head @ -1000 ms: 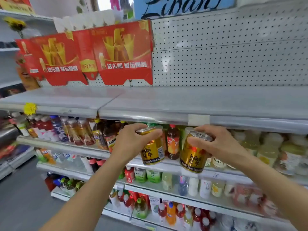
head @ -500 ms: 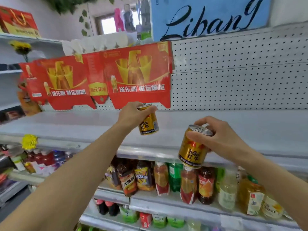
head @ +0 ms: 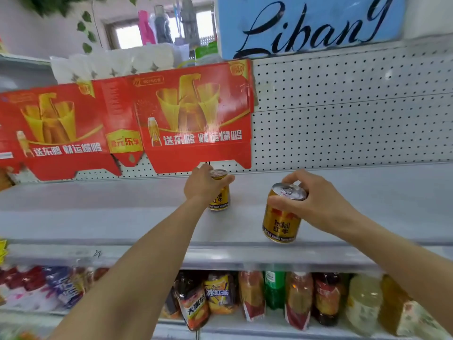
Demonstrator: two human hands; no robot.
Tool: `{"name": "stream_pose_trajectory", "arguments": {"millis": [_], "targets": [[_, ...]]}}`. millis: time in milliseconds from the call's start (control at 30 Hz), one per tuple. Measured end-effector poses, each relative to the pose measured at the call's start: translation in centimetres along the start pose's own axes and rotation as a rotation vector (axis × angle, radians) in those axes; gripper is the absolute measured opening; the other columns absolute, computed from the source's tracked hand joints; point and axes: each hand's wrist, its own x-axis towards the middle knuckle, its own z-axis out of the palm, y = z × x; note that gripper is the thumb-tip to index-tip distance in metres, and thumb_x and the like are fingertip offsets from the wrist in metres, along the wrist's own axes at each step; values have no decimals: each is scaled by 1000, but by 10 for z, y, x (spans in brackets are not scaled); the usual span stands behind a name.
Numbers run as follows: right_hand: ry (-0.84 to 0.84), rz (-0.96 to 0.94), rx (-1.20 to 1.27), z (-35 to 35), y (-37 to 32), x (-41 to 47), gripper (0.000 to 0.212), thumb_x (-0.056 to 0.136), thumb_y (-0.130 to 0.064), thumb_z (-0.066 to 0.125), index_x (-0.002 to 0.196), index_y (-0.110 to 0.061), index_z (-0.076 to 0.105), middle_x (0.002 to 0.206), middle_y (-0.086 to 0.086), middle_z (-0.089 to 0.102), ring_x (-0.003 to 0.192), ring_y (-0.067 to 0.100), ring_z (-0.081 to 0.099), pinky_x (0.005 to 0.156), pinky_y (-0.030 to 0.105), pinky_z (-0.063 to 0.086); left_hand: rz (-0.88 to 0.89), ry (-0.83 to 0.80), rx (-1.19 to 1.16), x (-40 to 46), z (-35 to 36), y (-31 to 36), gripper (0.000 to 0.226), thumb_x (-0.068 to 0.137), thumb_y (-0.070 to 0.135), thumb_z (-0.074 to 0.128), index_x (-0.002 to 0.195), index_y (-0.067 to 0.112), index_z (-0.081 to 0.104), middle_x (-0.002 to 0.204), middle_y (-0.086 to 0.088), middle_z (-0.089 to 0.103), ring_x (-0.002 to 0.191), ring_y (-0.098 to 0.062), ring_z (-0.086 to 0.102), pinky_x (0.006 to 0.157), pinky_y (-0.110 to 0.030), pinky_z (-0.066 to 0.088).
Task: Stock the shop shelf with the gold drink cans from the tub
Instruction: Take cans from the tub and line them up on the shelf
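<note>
Your fingers [head: 278,200] are clamping a gold can [head: 282,218] in each hand, now raised from the lower rows onto the empty shelf [head: 122,204], nearly stocked.

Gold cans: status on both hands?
Left hand shut on far can, deep on shelf. Right hand shut on near can, front edge. Nothing blocking.
</note>
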Motion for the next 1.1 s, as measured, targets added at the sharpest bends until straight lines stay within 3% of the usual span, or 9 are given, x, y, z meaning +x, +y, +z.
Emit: {"name": "stream_pose_trajectory", "arguments": {"millis": [200,367,500,633,933,1100], "targets": [[5,19,-66,10,-7,24,57,62,-61,75,106,-30,56,97,-6,63,83,9,64,73,33,57,5,34,64,-1,6,-2,74,67,73,64,119,21,53,112,-4,55,102,-25,59,76,-36,49],[10,27,-99,28,-14,62,59,65,-60,75,110,-26,57,102,-4,64,89,11,63,79,36,56,65,-22,31,1,5,-14,83,74,66,64,140,21,41,134,-9,45,121,-31,49,90,-43,49],[11,48,-187,46,-13,93,61,64,-62,72,111,-27,56,105,-3,63,95,16,62,82,41,55,246,41,-19,-7,1,-28,59,87,41,64,140,24,45,140,-4,46,129,-25,40,103,-39,39],[-16,68,-240,61,-4,108,66,65,-62,72,118,-25,55,110,-1,62,98,18,60,82,40,54,375,72,54,-19,-6,-36,45,93,32,58,136,25,52,137,3,52,129,-18,36,101,-33,36],[-68,92,-237,73,2,115,60,72,-57,70,116,-19,56,107,1,62,98,21,61,83,42,54,393,22,145,-25,-11,-37,51,91,36,59,140,27,46,144,4,47,134,-17,33,107,-36,34],[-128,88,-275,66,-3,105,75,82,-61,56,142,-21,37,138,8,48,122,27,50,91,37,48,446,49,285,-33,-8,-28,53,95,50,44,142,25,42,144,3,46,135,-20,34,108,-39,30]]}}
